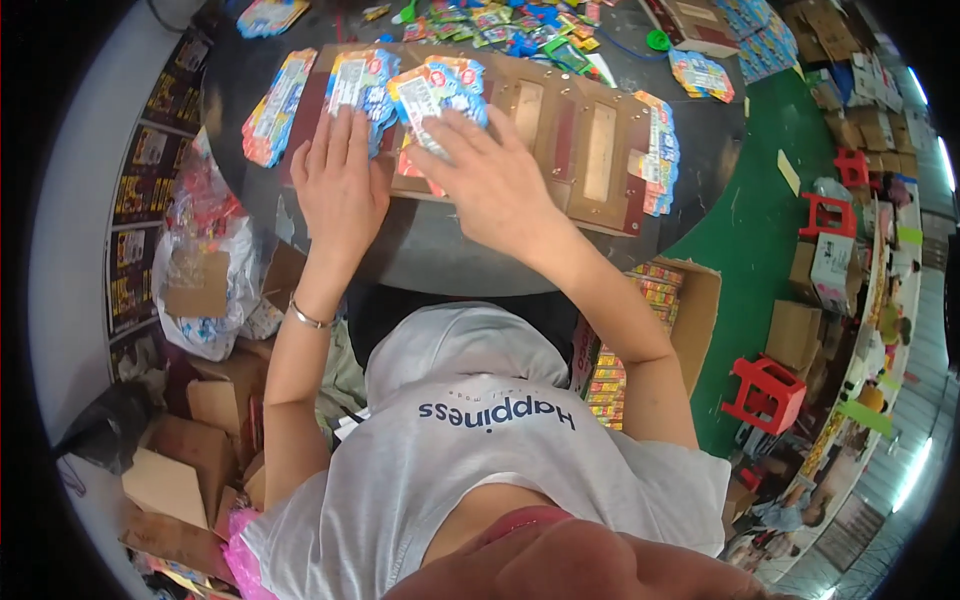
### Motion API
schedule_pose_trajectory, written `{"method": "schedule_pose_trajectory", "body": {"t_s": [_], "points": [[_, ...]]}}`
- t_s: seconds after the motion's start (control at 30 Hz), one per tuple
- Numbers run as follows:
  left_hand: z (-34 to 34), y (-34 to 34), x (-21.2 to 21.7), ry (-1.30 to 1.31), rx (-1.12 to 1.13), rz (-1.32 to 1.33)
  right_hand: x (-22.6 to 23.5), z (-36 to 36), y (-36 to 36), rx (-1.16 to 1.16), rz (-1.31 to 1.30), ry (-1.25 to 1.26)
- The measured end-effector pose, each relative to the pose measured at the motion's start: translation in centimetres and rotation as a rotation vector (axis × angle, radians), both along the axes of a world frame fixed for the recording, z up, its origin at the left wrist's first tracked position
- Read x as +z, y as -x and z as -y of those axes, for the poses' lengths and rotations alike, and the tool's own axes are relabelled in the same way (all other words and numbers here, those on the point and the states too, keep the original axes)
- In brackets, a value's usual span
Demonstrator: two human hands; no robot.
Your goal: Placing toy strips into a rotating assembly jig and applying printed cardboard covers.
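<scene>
Near edge of the round black table (420, 245): the surface is curving toward the person and standing bare just below the hands. The left hand (342, 195) and the right hand (500, 185) are staying apart from each other. Left fingers are lying extended over the lower part of one printed card (362, 75); right fingers are bending over a second card (415, 100). Neither hand is visibly pinching; whether the thumbs are catching an edge, cannot tell.

Both cards are lying on the left half of the brown wooden frame (565, 125), reaching toward its far edge. They are showing wavy-cut outlines, blue and yellow print, a red spot near the top and a pale label panel. Judgement: light, fairly stiff, a little slippery if glossy, likely creasing at the thin lobes; best hold, the long side edges.

Beyond the frame's left end, a similar card stack (278, 115) is lying aslant. Toward the table's far edge, small colourful packets (490, 18) are lying scattered.
</scene>
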State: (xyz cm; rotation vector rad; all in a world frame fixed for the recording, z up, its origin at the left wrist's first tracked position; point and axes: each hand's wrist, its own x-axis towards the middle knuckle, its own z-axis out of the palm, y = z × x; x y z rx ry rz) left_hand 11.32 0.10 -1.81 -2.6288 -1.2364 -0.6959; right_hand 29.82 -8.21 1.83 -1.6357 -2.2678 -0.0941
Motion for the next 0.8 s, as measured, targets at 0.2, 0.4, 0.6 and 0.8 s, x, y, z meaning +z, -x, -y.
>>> {"method": "schedule_pose_trajectory", "body": {"t_s": [0.2, 0.4, 0.6, 0.8], "points": [[-2.0, 2.1, 0.8, -0.046, -0.044, -0.009, -0.8, -1.1, -2.9, 0.06, -0.138, -0.252], [-1.6, 0.4, 5.6, 0.693, -0.13, 1.05, 4.1, 1.6, -8.9, -0.029, -1.635, -0.111], [8.4, -10.3, 5.2, 1.449, -0.418, 1.444, -0.9, 6.2, -11.0, 0.234, -2.191, 0.035], [10.7, -14.2, 4.8, 1.282, -0.869, 0.695, -0.7, 14.4, -15.0, -0.343, -2.075, -0.253]]}}
